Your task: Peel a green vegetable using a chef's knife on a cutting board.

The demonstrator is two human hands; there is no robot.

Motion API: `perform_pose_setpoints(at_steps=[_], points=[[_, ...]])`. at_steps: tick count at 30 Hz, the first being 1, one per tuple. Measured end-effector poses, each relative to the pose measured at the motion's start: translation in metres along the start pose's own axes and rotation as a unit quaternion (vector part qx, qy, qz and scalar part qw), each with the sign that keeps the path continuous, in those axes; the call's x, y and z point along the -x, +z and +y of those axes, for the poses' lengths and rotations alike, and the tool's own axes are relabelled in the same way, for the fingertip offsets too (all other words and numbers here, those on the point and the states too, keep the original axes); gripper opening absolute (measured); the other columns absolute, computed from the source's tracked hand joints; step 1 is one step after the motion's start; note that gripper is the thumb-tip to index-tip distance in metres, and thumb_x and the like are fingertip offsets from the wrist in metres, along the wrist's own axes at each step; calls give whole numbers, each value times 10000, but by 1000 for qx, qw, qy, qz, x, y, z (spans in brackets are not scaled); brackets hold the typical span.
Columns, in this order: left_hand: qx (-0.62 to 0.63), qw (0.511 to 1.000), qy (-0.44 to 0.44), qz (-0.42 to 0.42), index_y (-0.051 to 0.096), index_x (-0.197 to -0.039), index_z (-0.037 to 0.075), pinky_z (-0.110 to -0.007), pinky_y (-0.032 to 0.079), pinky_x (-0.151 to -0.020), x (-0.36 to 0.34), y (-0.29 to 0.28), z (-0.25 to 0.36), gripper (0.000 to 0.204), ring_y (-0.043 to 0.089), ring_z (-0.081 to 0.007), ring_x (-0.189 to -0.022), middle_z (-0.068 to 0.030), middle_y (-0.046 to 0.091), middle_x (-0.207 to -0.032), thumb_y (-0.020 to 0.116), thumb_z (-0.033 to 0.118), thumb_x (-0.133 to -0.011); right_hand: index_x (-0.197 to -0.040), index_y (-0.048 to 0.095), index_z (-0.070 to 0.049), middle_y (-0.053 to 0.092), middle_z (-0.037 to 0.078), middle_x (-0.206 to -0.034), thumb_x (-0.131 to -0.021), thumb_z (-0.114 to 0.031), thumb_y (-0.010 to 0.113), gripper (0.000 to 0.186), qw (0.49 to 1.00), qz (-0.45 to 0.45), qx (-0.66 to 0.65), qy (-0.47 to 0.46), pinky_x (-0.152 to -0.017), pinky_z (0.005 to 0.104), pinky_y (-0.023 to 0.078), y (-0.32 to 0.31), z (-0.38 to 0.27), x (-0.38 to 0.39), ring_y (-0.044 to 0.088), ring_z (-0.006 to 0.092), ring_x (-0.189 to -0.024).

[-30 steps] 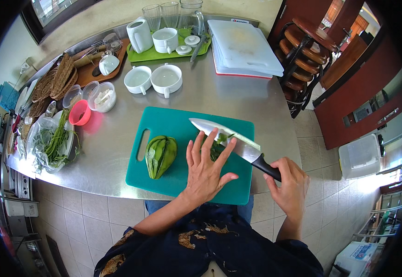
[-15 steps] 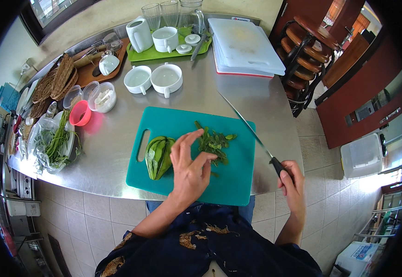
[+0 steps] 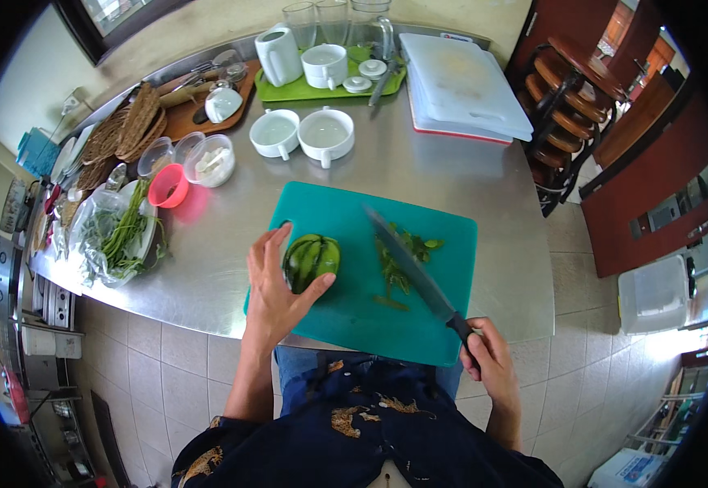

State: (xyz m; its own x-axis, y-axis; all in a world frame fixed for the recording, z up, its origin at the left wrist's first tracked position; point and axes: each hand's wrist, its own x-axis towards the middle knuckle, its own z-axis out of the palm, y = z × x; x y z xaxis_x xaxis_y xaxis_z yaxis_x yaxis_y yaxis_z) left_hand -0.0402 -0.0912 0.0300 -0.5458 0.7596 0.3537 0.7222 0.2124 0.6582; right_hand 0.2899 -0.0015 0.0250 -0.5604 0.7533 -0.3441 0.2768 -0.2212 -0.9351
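Observation:
A teal cutting board [image 3: 354,325] lies in front of me on the steel table. On its left part rests a green, ridged oval fruit or vegetable [image 3: 317,252] with darker grooves. My left hand [image 3: 277,281] is at its near left side, thumb and fingers spread around it; whether they touch it I cannot tell. My right hand [image 3: 488,354] is closed on the black handle of a large kitchen knife [image 3: 419,281]. The blade slants to the far left, over a small heap of cut green leaves and stems [image 3: 397,260], partly hiding it.
At the left stands a plate [image 3: 149,244] with bagged long green stems. Beyond are a pink bowl [image 3: 168,187], plastic tubs, two white handled cups [image 3: 325,137], and a green tray [image 3: 293,92] with a pitcher and glasses. White cutting boards [image 3: 468,89] are stacked at the far right.
My left hand has moved left from beside the leaves to the green fruit or vegetable. The knife has swung left, from beyond the board's right edge to over the leaves. The view has shifted.

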Motion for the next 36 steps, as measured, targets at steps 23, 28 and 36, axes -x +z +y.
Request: perform_pose_setpoints(at_steps=[23, 28, 36], points=[[687, 648, -301, -134, 451, -1435, 58, -429, 485, -1046, 2, 62, 7, 646, 594, -302, -1221, -183, 554, -1407, 489, 533, -999, -930, 484, -37, 635, 67, -727, -996, -77, 592, 133, 977, -1, 81, -196, -442, 255, 468, 55, -45, -64, 594, 110, -480], [739, 579, -333, -90, 497, -1377, 58, -433, 484, -1082, 3, 57, 27, 613, 601, -267, -1206, -134, 605, -1319, 547, 518, -975, -1060, 598, -36, 632, 80, -767, -930, -50, 648, 140, 925, 60, 208, -312, -517, 299, 504, 61, -48, -62, 659, 157, -615], [777, 511, -364, -46, 572, -1239, 67, -407, 558, -964, -2, 62, 34, 546, 654, -278, -1059, -120, 650, -1150, 608, 529, -952, -1351, 649, -222, 599, 19, -903, -763, -168, 775, 603, 789, 59, 440, -425, -549, 309, 510, 81, -49, -47, 635, 184, -672]])
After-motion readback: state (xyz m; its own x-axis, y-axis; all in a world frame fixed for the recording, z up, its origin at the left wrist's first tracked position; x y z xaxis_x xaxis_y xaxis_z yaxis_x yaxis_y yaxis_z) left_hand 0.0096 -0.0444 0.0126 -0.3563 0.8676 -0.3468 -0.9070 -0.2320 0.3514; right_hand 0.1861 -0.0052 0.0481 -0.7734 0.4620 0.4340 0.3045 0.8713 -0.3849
